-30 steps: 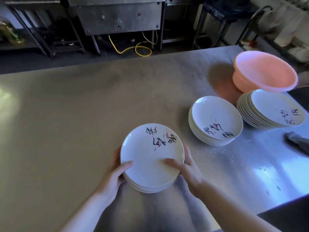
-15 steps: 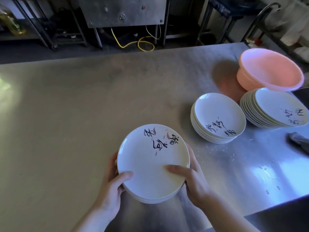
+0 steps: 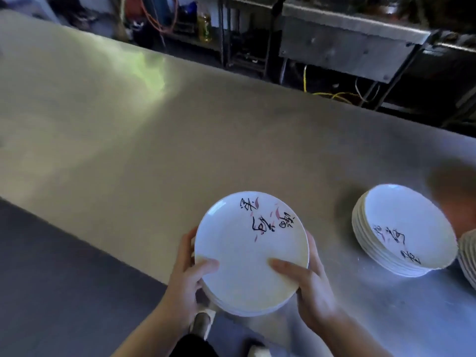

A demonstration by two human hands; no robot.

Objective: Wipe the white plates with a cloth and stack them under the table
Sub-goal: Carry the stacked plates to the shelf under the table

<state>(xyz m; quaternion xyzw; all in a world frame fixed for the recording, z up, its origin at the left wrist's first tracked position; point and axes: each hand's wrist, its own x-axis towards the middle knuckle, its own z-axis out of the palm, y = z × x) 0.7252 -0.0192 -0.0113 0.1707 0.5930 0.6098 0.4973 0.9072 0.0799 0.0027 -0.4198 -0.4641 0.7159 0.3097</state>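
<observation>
Lifted plate stack (image 3: 247,256) now hides table edge (image 3: 144,264).

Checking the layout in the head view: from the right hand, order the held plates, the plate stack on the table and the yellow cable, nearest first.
1. held plates, gripped by the right hand.
2. plate stack, to the right on the table.
3. yellow cable, beyond the table's far edge.

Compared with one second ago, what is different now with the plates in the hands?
The held stack of plates has been lifted off the table and drawn past its near edge; a shoe now shows below. The left hand and right hand keep the same grip, thumbs on top. The second stack has not moved.
</observation>
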